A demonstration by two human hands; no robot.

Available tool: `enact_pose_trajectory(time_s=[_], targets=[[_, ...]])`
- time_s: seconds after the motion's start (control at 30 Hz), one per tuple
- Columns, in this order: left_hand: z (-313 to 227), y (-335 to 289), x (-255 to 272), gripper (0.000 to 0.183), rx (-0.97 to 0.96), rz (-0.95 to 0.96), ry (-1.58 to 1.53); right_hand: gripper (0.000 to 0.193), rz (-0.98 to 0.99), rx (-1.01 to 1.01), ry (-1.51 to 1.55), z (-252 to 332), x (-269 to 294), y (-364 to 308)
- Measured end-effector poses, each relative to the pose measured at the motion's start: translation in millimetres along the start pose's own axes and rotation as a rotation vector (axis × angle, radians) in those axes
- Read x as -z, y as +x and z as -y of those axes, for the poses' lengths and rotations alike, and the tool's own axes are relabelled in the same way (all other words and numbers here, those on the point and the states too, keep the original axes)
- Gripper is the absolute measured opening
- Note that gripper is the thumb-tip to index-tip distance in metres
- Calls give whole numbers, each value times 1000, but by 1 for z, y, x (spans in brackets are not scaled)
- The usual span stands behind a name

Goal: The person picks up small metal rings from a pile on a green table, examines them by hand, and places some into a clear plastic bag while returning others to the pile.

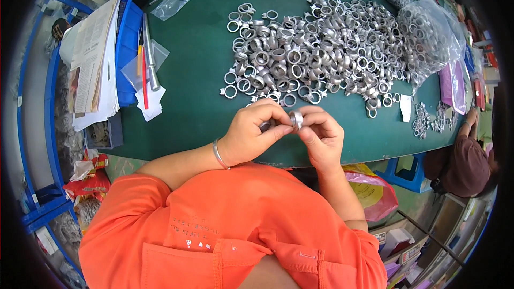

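Note:
A small silver metal ring (296,120) is pinched between the fingertips of both hands, just in front of my chest at the near side of the table. My left hand (251,131), with a bangle on its wrist, grips the ring from the left. Another grey metal piece (265,125) shows partly inside its curled fingers. From the right, my right hand (323,136) closes thumb and fingers on the same ring. Beyond the hands lies a large heap of similar silver rings (316,56), many with a small lug on the side.
The table (187,75) is green. At left, papers (93,59) and pens lie by a blue bin (127,48). Clear bags of rings (428,35) stand at right, near smaller metal parts (421,123). Another person's arm (466,152) rests at the far right, beside a blue stool (407,174).

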State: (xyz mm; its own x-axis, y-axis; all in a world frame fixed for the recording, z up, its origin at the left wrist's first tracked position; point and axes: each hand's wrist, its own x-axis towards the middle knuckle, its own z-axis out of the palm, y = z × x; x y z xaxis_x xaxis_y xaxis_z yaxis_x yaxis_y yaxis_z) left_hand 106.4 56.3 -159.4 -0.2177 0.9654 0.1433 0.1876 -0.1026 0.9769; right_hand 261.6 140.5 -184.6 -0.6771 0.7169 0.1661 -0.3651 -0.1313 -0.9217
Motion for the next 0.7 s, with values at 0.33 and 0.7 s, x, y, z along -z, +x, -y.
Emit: enact_pose_trajectory(time_s=[0.33,0.7], targets=[[1,-6,-4,11,292,16,-376,25,-15,494,-845,10,-8,5],[9,-2,10,13,635,83,-1027,17,-97,297,-1353,-6,18,26]])
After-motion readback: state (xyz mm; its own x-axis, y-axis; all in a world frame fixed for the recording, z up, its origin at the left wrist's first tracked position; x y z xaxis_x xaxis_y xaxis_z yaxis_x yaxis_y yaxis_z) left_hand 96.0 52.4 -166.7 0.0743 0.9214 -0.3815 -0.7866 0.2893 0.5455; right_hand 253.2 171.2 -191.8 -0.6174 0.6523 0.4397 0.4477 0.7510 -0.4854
